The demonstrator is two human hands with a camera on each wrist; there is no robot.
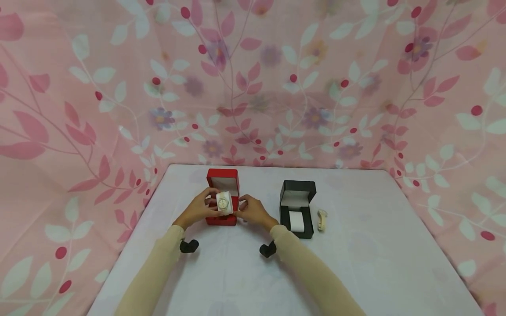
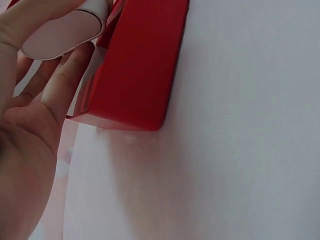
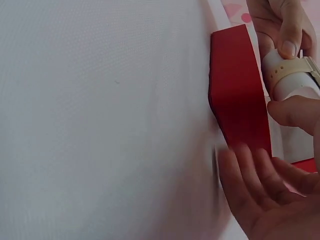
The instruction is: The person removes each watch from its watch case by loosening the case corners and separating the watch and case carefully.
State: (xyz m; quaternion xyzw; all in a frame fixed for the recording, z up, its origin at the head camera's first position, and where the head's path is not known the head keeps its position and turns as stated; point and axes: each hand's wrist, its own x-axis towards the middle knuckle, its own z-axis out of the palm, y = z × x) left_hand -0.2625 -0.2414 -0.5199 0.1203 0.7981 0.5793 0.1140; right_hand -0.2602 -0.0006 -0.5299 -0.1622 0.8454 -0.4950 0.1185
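Observation:
My left hand (image 1: 197,208) grips a white watch cushion (image 2: 65,32) by its end, over the raised-lid red watch box (image 1: 222,174). Around the cushion is a wristwatch (image 1: 223,203) with a pale strap and round dial. In the right wrist view the strap holes (image 3: 281,70) show, and the left thumb presses on the cushion. My right hand (image 1: 254,212) is at the cushion's other side. Its thumb (image 3: 295,111) reaches the cushion, while its loosely extended fingers lie beside the red box's outer wall (image 3: 240,95). Whether those fingers touch the box is hard to tell.
To the right, a black watch box (image 1: 298,186) stands with its lid raised and a white cushion (image 1: 296,221) inside. Beside it lies a second pale-strapped watch (image 1: 322,220). A white cloth covers the table (image 1: 356,272), and a pink floral curtain (image 1: 269,87) hangs behind.

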